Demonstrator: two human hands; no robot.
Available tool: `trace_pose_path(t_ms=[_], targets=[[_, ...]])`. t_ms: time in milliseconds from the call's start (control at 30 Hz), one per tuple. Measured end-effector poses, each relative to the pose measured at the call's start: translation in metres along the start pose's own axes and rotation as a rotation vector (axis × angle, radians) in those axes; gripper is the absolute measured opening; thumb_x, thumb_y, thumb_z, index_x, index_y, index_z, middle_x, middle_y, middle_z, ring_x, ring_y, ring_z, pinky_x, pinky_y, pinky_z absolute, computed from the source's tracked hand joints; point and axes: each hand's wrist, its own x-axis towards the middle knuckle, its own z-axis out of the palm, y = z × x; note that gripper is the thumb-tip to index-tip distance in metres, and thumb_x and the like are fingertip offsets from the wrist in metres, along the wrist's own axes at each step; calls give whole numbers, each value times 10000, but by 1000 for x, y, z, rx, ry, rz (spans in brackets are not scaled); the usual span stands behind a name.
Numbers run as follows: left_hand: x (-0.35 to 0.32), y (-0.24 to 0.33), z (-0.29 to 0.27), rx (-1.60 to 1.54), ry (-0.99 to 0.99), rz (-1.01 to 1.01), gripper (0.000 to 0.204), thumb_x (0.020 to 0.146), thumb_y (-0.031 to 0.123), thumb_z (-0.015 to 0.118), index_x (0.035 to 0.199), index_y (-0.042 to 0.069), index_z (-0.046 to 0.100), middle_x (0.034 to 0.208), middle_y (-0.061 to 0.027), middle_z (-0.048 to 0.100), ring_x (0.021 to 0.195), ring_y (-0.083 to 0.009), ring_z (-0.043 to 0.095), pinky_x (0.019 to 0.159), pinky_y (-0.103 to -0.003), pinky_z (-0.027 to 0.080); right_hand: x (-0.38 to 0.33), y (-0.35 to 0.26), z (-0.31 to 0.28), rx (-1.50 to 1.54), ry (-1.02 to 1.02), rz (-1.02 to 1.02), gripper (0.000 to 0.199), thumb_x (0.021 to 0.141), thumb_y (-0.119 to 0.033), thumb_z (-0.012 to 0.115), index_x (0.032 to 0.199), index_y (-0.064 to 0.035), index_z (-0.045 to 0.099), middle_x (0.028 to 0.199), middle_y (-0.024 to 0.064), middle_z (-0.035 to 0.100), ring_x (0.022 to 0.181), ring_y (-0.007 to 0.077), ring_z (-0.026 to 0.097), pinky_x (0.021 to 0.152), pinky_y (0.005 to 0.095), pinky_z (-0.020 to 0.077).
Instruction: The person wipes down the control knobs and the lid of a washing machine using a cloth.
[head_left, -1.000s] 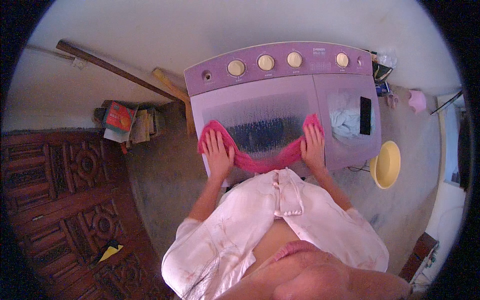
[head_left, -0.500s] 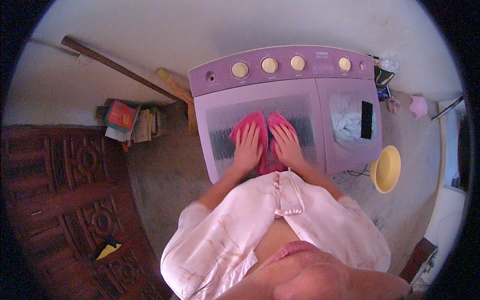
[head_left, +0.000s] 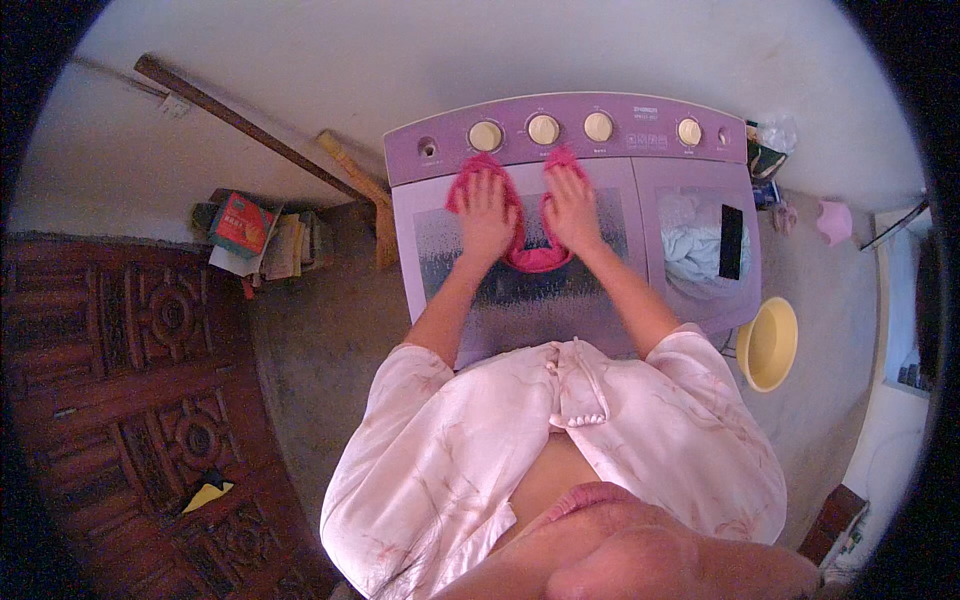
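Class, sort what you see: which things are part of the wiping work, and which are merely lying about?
In use:
left hand
right hand
pink cloth
purple washing machine

Lying about:
yellow basin
stack of books
broom
pink cup

The pink cloth (head_left: 537,255) is being pushed away from the body, toward the row of round knobs (head_left: 543,129) at the back of the purple washing machine (head_left: 530,290). A second ago it was stretched wide along the near edge of the lid, with one end under each palm; half a second ago it was bunched at mid-lid beneath hands set close together. Now the left hand (head_left: 487,213) and the right hand (head_left: 571,207) are being pressed flat on it just short of the control panel (fingers spread, slightly parted), and the arms are being extended further.
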Motion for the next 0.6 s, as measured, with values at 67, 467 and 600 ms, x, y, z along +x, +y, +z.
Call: trace_pose_path(t_ms=[67, 467, 600], targets=[[-16, 17, 15, -29, -26, 131, 663, 910, 263, 609, 1487, -14, 435, 1599, -199, 362, 1504, -376, 286, 1226, -577, 172, -25, -26, 5, 106, -43, -88, 591, 912, -167, 582, 1484, -63, 471, 1544, 157, 451, 1461, 342, 369, 1191, 524, 275], [-103, -45, -50, 29, -32, -161, 749, 938, 348, 609, 1540, -12, 347, 1633, -240, 273, 1533, -429, 188, 1231, -601, 104, -118, 45, -69, -46, -7, 216, 625, 920, -172, 577, 1509, -32, 421, 1579, 184, 399, 1467, 383, 355, 1211, 546, 246], [-16, -46, -16, 71, 111, -137, 697, 941, 353, 590, 1504, -17, 411, 1606, -225, 341, 1509, -413, 261, 1223, -585, 161, -3, 24, -6, 23, 69, 132, 598, 926, -207, 579, 1484, -26, 460, 1577, 183, 407, 1466, 372, 362, 1203, 528, 270]])
